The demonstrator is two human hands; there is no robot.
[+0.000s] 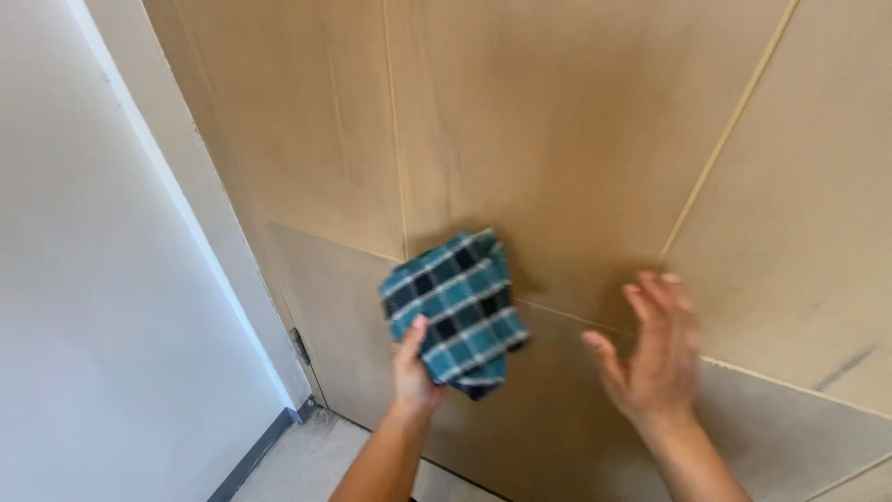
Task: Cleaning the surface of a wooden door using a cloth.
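I am looking down along a tan wooden door (557,121) with thin inlaid lines crossing it. My left hand (415,372) is gripping a folded teal checked cloth (455,307), with white and dark stripes, and is pressing it flat against the door just below where a vertical line meets a slanted one. The thumb is lying over the cloth's lower left corner and the other fingers are hidden behind the fabric, so the fingers are curled shut on it. The cloth is sitting low on the door, about midway between the hinge side and my other hand.

My right hand (658,349) is held up well to the right of the cloth, fingers (650,302) spread wide and holding nothing. It is blurred, and I cannot tell whether the palm is touching the door or hovering just off it.

At the left a pale door frame (186,158) is running down beside a white wall (84,279). A dark hinge (299,346) is showing on the door's edge near the bottom. Below it a strip of light floor (307,460) is visible, with a grey skirting (255,457) along the wall. A dark smudge (844,369) is marking the door at the far right.
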